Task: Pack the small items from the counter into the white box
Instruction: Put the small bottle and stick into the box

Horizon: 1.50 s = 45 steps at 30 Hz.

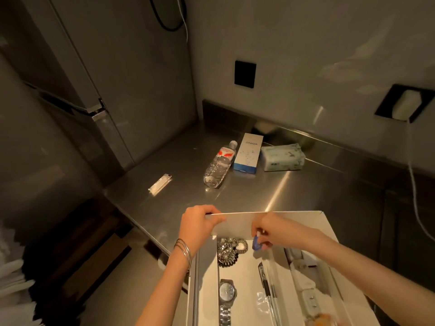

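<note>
White box (327, 234), lower centre of frame, on the steel counter (282, 191). Left hand (196, 223) grips the box's far-left corner; right hand (270, 229) pinches a small blue item (256, 244) just inside the far wall, above brooch (231, 251) and watch (227, 292).

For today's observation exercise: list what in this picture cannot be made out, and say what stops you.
Head view:
- Small blue item: mostly covered by the right hand; identity unclear.
- White box: near end cut off by the bottom edge.
- Watch: dial too small to read.
- Small packet on the counter: too small and dim to identify.
- Left hand: fingertips hidden behind the box flap.
</note>
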Each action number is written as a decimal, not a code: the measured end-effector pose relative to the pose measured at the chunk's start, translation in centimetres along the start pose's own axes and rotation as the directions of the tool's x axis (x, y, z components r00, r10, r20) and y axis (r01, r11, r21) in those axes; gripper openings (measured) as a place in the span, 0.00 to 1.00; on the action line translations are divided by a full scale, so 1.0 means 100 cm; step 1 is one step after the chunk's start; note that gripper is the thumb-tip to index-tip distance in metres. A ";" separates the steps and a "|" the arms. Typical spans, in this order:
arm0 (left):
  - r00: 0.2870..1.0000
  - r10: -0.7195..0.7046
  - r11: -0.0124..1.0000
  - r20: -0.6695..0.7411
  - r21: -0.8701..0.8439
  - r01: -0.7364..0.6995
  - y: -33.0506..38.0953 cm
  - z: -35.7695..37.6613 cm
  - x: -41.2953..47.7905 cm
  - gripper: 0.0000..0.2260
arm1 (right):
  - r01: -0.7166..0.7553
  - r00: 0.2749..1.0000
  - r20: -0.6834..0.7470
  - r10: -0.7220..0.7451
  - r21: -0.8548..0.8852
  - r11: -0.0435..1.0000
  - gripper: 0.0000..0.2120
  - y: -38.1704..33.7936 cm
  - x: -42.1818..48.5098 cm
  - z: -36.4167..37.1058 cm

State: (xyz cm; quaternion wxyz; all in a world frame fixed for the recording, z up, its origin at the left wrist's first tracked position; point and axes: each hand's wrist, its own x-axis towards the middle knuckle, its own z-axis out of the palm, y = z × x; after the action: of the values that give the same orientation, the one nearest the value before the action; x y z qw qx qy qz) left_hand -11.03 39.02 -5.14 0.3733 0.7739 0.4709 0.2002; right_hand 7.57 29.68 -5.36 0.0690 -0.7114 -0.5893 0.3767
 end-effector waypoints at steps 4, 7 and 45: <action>1.000 0.001 1.000 -0.005 0.008 0.000 0.000 0.001 -0.001 0.02 | -0.026 0.999 -0.033 0.018 -0.270 0.962 0.10 0.006 0.013 0.021; 1.000 0.008 1.000 -0.006 0.021 -0.008 0.000 0.001 -0.001 0.03 | -0.003 1.000 -0.022 -0.008 -0.464 0.886 0.11 0.006 0.016 0.025; 1.000 -0.009 1.000 -0.012 0.001 0.009 -0.004 0.003 0.004 0.02 | 0.283 0.958 -0.074 -0.277 0.092 0.955 0.04 -0.047 -0.017 -0.070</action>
State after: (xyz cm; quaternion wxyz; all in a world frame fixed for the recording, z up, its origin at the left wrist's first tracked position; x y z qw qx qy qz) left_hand -10.92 39.35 -5.63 0.3707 0.7708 0.4768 0.2029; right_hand 8.16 31.99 2.92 0.1756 -0.6271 -0.6620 0.3710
